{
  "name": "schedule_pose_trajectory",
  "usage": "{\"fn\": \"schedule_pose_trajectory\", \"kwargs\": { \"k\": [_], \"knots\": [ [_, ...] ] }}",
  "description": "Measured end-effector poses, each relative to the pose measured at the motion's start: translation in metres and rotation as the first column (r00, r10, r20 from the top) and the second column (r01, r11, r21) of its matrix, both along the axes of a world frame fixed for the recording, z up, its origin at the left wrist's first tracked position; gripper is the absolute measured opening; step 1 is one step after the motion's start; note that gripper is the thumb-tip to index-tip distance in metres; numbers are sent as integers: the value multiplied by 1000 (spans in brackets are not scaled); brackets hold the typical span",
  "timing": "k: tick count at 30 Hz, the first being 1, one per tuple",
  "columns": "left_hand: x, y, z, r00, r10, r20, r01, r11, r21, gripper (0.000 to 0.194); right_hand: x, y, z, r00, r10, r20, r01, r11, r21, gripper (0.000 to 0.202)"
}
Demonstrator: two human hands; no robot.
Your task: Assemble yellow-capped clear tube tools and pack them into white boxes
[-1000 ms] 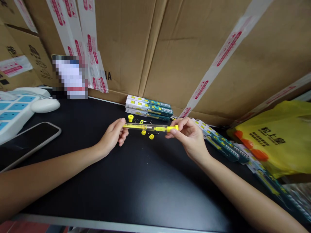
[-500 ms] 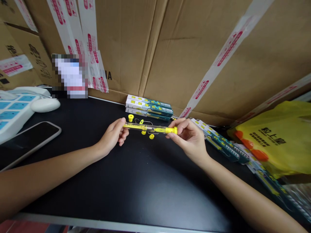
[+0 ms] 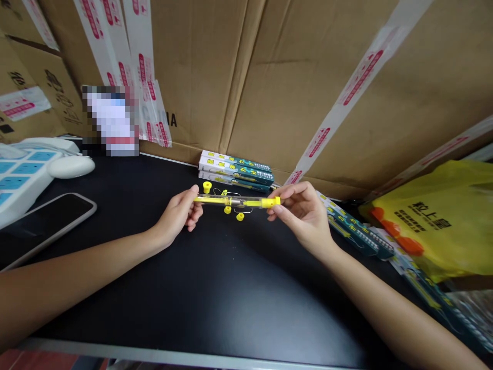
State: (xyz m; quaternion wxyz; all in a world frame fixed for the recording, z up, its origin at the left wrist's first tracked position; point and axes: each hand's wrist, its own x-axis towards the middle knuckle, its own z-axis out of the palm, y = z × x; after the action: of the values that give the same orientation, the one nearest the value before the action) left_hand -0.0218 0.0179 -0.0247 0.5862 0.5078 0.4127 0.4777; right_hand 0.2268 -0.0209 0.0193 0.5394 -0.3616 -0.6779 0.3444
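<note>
A clear tube spring scale (image 3: 252, 203) with yellow inner parts lies level above the black table. My left hand (image 3: 183, 205) is closed around its left end, thumb on top. At the other end, my right hand (image 3: 302, 213) pinches the yellow end cap (image 3: 274, 202) between thumb and fingers. Just behind and below the tube, loose small parts rest on the table: a yellow plug (image 3: 207, 187), a second yellow plug (image 3: 240, 217), a yellow piece (image 3: 227, 209) and thin wire hooks (image 3: 243, 210), partly hidden by the tube.
Printed spring scale boxes (image 3: 234, 172) are stacked against a large carton (image 3: 308, 92); more boxes (image 3: 358, 231) run along the right beside a yellow bag (image 3: 431, 216). A phone (image 3: 42, 226), a white power strip (image 3: 26, 172) and a white mouse-like object (image 3: 72, 166) are at left.
The tube has turned about its length, so the markings near my left hand no longer show. My right hand's fingers have shifted slightly on the cap; my left hand has barely moved.
</note>
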Motion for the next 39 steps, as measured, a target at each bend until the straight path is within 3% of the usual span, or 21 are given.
{"fn": "schedule_pose_trajectory", "kwargs": {
  "k": [13, 33, 39],
  "knots": [
    [0, 0, 0, 1000, 23, 9, -22, 999, -34, 39, 3, 1, -6, 988, -30, 149, 3, 984, 178, 20],
    [1, 0, -5, 998, -27, 60, 25, 999, 41, 38, 2, -1, 3, 993, -40, 115, 49, 996, -74, 22],
    [2, -1, -5, 1000, -23, 21, 21, 997, 79, 36, 6, 1, -3, 969, -66, 239, 112, 977, -184, 34]
  ]
}}
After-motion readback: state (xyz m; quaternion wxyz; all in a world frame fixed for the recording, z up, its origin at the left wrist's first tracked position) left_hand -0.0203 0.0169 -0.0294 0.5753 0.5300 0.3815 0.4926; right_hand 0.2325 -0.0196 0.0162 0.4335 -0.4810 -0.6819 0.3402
